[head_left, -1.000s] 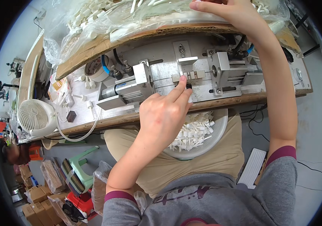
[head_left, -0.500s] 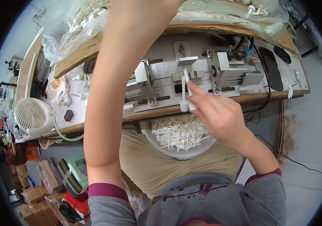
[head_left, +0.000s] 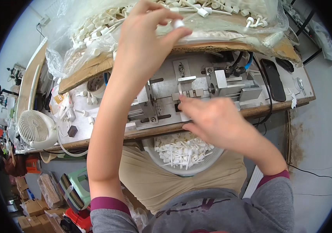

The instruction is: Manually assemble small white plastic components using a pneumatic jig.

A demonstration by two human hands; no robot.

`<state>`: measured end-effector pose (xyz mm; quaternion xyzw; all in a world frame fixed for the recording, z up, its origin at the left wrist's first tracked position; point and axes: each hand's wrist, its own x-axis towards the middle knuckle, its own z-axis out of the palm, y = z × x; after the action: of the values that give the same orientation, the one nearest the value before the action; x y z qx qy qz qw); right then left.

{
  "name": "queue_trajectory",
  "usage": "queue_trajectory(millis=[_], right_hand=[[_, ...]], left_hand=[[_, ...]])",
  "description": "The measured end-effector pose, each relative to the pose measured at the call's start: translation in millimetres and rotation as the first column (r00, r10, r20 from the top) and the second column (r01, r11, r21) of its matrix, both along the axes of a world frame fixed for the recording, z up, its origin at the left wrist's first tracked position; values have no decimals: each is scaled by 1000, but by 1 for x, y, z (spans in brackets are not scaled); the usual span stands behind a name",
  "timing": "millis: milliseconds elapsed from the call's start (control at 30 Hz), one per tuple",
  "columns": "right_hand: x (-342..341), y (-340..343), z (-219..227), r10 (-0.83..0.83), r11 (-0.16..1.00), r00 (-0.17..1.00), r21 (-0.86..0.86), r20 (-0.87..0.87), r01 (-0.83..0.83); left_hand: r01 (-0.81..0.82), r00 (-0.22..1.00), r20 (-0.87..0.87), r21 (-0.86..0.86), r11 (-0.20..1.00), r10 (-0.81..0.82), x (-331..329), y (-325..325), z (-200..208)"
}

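Observation:
My left hand (head_left: 144, 40) is raised over the far pile, thumb and fingers closed around a small white plastic piece with a cap-like end (head_left: 178, 24). On the bench below is a metal clamping fixture (head_left: 187, 93), with a slim white stick (head_left: 180, 88) in or against its small blocks. My right hand (head_left: 212, 118) reaches to the fixture's near side. Its forefinger is stretched out to the lower end of the stick, while the thumb stands apart with nothing visible between them. The fingers' undersides are hidden.
Many white capped sticks (head_left: 103, 27) lie in clear plastic on a cardboard-edged ledge. A basket (head_left: 150, 153) of similar pieces rests at my lap under the bench edge. Metal blocks (head_left: 221, 79) flank the fixture. A fan (head_left: 35, 126) stands left, a dark phone (head_left: 273, 79) right.
My left hand has drawn back from beyond the top edge and now shows a white piece. My right hand has moved slightly left, its thumb now away from the forefinger. The view has shifted slightly.

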<state>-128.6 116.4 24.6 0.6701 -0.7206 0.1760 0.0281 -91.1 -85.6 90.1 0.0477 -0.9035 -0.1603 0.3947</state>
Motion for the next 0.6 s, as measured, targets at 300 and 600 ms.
queue_trajectory(millis=[300,600], right_hand=[[-179,-103,72,-387,903,919,-234,-72,361],[-173,-123,56,-169,985,968,-75,-187,157]], left_hand=[[122,991,43,113,986,-128,110,61,-61],[28,963,268,-99,995,-1,105,80,-106]])
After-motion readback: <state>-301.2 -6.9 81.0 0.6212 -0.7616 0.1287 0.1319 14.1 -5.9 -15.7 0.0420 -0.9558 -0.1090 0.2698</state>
